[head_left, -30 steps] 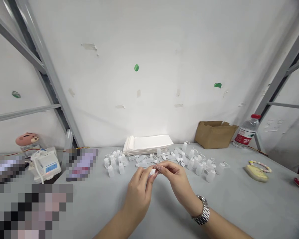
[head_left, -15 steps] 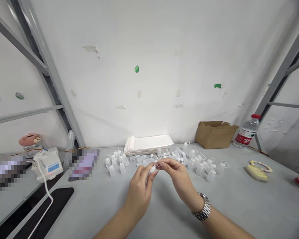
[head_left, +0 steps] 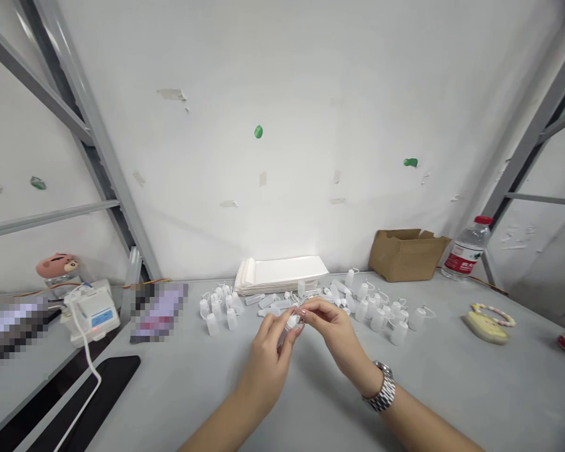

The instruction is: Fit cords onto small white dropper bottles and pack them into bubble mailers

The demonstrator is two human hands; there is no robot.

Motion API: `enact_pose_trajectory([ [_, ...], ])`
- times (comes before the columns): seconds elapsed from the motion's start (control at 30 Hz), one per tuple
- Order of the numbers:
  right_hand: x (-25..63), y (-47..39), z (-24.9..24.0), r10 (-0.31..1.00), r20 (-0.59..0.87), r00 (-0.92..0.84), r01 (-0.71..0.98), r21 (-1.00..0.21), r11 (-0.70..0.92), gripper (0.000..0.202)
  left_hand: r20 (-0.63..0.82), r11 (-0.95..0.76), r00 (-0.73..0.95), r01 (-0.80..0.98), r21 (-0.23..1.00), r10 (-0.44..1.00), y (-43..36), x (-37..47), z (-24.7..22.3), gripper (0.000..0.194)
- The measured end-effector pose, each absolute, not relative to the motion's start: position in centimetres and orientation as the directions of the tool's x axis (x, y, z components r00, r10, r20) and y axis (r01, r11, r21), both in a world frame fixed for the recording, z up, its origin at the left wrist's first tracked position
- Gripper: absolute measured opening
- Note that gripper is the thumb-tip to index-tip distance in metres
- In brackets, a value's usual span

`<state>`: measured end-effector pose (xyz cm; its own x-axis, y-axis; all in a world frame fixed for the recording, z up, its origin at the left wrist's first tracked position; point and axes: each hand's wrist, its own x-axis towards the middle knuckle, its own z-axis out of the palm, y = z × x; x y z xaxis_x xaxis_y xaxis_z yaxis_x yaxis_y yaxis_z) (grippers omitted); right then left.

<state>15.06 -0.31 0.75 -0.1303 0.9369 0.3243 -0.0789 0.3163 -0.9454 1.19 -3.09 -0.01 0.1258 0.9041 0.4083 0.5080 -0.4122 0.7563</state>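
My left hand [head_left: 268, 355] is closed around a small white plastic squeeze bottle [head_left: 292, 322], tilted between thumb and fingers above the table. My right hand [head_left: 332, 328] has its fingertips pinched at the bottle's upper end; what exactly they grip is hidden. Behind my hands lie several loose bottles and clear parts [head_left: 275, 306]. Several similar small bottles with looped cap straps stand at left [head_left: 231, 319] and at right [head_left: 398, 333], some behind my right hand.
A stack of white sheets [head_left: 282, 273] lies by the wall. At the back right are an open cardboard box [head_left: 407, 257] and a water bottle [head_left: 466, 251]. A yellow pouch [head_left: 484, 328] lies to the right. A black pad [head_left: 103, 389] and white power strip [head_left: 94, 314] are on the left.
Both hands stay close together, with only a slight shift of the fingers. The bottle in my left hand has turned a little and shows more clearly between the fingers.
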Motion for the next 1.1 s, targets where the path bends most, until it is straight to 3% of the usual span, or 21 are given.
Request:
enact_pose_trajectory([
  [0.2,16.1,1.6,2.3,0.863,0.496,-0.098,0.099,-0.858,0.504,0.014,0.274,-0.28,0.087,0.5,0.82,0.958,-1.9,1.3,-1.3,0.042],
  [0.27,16.1,2.7,3.7,0.822,0.566,-0.067,0.191,-0.801,0.568,0.014,0.312,-0.273,0.032,0.574,0.772,0.95,-1.3,1.2,-2.1,0.04],
  [0.37,14.4,4.9,5.4,0.777,0.62,-0.11,0.315,-0.72,0.619,0.013,0.372,-0.323,0.083,0.686,0.652,0.925,-0.8,1.0,-2.6,0.027],
  [0.5,10.0,7.5,4.7,0.774,0.558,-0.301,0.47,-0.619,0.629,0.008,0.453,-0.503,0.302,0.748,0.433,0.839,-1.1,1.1,-2.8,0.022],
  [0.63,6.6,8.9,2.4,0.784,0.459,-0.419,0.624,-0.481,0.615,0.007,0.47,-0.597,0.414,0.719,0.356,0.779,-1.5,1.2,-3.0,0.016],
  [0.93,5.8,9.5,1.0,0.798,0.411,-0.442,0.652,-0.464,0.6,0.007,0.434,-0.576,0.42,0.744,0.339,0.797,-0.9,0.7,-3.1,0.015],
  [1.1,7.4,9.3,1.2,0.759,0.527,-0.383,0.584,-0.498,0.641,0.013,0.42,-0.53,0.374,0.769,0.358,0.827,-1.0,0.7,-2.7,0.018],
])
